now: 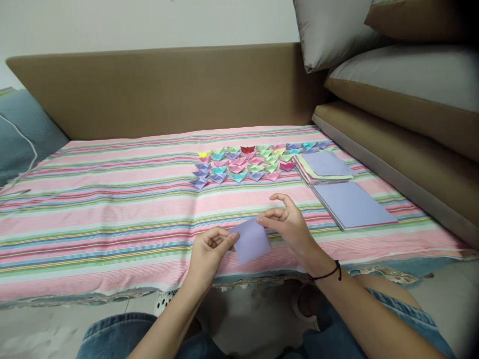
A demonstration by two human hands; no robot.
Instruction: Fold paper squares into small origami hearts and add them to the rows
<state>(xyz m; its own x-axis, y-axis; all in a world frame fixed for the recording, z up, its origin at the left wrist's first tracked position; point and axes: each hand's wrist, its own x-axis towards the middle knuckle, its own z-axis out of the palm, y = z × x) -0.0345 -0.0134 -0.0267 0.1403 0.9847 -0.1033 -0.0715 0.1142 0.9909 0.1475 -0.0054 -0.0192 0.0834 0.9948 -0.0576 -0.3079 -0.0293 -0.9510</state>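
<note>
A small square of purple paper [252, 243] is held up in the air above the front edge of the striped cloth. My left hand [210, 252] pinches its left edge between thumb and fingers. At the paper's upper right corner, my right hand [288, 224] grips it with thumb and finger, the other fingers lifted and curled. A dark cord bracelet is on my right wrist. Behind the hands stand rows of small folded paper boats [237, 168] in purple, pink, green, turquoise, yellow and red.
Two stacks of coloured paper lie to the right: a looser stack [327, 164] behind and a neater purple-topped stack [355, 204] in front. The striped cloth [93, 219] covers the seat. Cushions [404, 89] pile up at the right, and a brown backrest [179, 92] runs behind.
</note>
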